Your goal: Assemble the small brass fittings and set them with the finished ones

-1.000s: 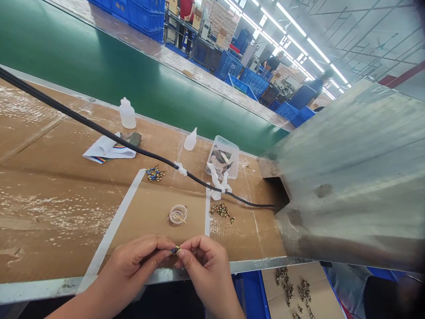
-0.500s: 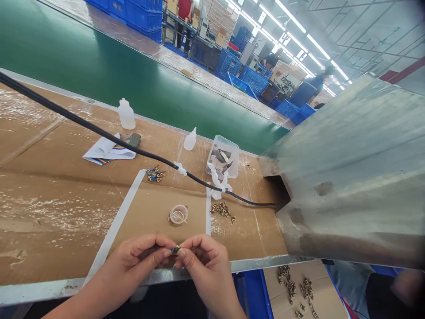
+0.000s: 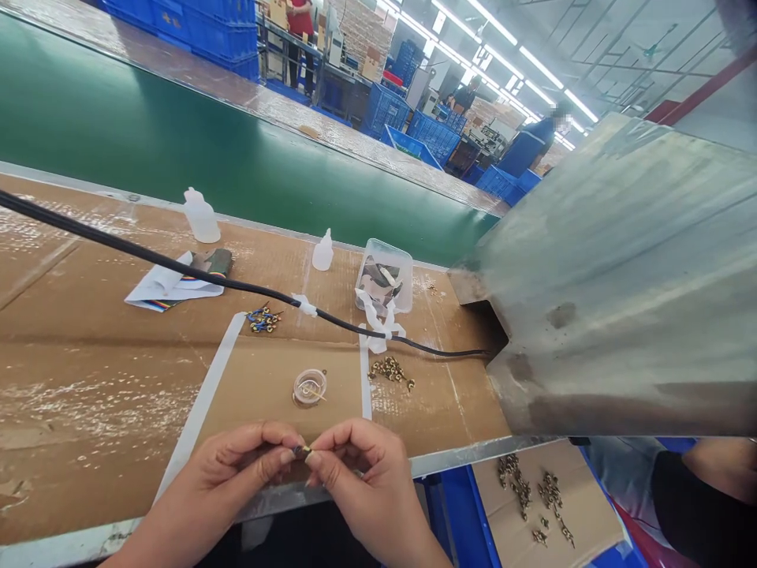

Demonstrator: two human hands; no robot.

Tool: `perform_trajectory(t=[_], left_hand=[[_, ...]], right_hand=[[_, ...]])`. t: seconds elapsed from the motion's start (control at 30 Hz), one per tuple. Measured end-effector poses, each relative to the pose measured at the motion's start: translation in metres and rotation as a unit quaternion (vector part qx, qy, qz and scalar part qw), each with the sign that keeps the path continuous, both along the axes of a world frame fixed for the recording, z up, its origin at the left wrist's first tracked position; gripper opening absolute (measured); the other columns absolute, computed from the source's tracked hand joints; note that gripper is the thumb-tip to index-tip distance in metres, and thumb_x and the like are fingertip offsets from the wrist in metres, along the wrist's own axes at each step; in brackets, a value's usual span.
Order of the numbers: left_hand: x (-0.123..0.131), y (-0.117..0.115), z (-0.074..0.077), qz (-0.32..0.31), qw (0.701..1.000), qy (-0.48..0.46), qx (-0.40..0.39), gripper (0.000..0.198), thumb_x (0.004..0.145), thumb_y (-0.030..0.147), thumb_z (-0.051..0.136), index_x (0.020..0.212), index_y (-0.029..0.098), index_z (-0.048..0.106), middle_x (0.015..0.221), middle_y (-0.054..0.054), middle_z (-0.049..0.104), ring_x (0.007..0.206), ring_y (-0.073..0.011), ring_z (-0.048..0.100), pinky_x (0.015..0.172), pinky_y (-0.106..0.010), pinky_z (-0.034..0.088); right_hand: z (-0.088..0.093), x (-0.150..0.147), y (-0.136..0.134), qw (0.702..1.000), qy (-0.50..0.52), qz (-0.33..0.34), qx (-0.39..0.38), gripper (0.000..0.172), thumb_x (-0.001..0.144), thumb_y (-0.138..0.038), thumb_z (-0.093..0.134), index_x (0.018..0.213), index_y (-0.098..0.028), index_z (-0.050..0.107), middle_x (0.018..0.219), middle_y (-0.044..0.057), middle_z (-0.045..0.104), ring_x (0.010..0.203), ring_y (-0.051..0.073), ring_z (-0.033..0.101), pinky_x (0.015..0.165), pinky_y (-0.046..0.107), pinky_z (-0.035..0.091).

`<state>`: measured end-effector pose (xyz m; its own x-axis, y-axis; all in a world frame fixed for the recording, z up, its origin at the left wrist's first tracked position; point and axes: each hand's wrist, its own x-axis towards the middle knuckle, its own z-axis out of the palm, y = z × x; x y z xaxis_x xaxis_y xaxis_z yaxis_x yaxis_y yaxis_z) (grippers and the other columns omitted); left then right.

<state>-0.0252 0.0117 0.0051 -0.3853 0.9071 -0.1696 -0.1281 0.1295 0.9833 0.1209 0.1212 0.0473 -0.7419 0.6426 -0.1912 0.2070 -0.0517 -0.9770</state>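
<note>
Over the cardboard-covered table [image 3: 88, 379], my left hand [image 3: 233, 469] and right hand [image 3: 367, 489] pinch a small terminal [image 3: 303, 452], fingers [image 3: 284, 456] clamped on it. A clear round cup [image 3: 309, 387] sits just beyond.

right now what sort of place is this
Most likely a factory assembly floor. A long green conveyor belt runs beside the work surface, blue plastic crates line the aisle, and small brass-coloured parts lie in piles on the cardboard-covered bench.

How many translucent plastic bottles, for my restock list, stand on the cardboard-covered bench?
2. A larger squeeze bottle stands near the bench's far edge, and a smaller nozzle bottle stands left of the clear plastic tub. Others could be hidden behind the metal hood.
</note>
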Motion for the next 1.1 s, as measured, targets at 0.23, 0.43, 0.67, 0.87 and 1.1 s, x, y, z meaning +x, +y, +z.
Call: perform_trajectory(t=[0.23,0.43,0.67,0.87,1.1], left_hand=[[-0.0012,-0.0014,0.0008,-0.021,0.999,0.037,-0.003,0.019,0.086,0.04,0.064,0.084,0.025,0.075,0.078,0.0,0.074,0.073,-0.0172,0.068,0.067,-0.021,0.057],[-0.0035,-0.0023,-0.0045,-0.015,0.999,0.051,-0.007,0.024,0.083,0.048,0.067,0.084,0.025,0.076,0.081,-0.001,0.075,0.078,-0.0178,0.07,0.073,-0.02,0.057],[-0.0017,-0.0007,-0.0009,-0.021,0.998,0.055,-0.004,0.023,0.083,0.048,0.068,0.083,0.026,0.076,0.079,0.0,0.075,0.076,-0.0167,0.07,0.071,-0.018,0.056],[-0.0027,0.0001,0.0013,-0.031,0.997,0.074,0.0,0.026,0.084,0.049,0.066,0.083,0.025,0.077,0.078,-0.002,0.075,0.075,-0.0172,0.07,0.071,-0.018,0.056],[-0.0037,0.0003,0.0016,-0.022,0.998,0.065,-0.002,0.025,0.083,0.048,0.066,0.083,0.025,0.077,0.079,-0.002,0.076,0.075,-0.0176,0.071,0.071,-0.019,0.057]], right_hand=[[-0.0008,-0.0004,-0.0021,1.0,0.013,-0.004,-0.014,0.013,0.082,-0.026,0.069,0.079,-0.013,0.069,0.067,0.002,0.068,0.06,0.012,0.065,0.057,0.019,0.048],[-0.0014,-0.001,-0.0026,0.999,0.02,-0.012,-0.023,0.012,0.081,-0.026,0.069,0.079,-0.014,0.07,0.066,0.002,0.067,0.06,0.012,0.066,0.057,0.018,0.048],[-0.0001,-0.001,-0.0021,1.0,0.012,-0.012,-0.011,0.01,0.081,-0.024,0.068,0.078,-0.014,0.07,0.066,0.002,0.068,0.06,0.013,0.066,0.056,0.018,0.048],[-0.0001,0.0001,-0.0018,1.0,0.009,-0.016,0.0,0.012,0.082,-0.026,0.069,0.078,-0.014,0.07,0.066,0.002,0.068,0.06,0.013,0.066,0.055,0.018,0.048],[-0.0004,-0.0001,-0.0026,0.999,0.021,-0.017,-0.019,0.014,0.082,-0.028,0.069,0.079,-0.014,0.069,0.065,0.001,0.067,0.06,0.013,0.066,0.055,0.018,0.048]])
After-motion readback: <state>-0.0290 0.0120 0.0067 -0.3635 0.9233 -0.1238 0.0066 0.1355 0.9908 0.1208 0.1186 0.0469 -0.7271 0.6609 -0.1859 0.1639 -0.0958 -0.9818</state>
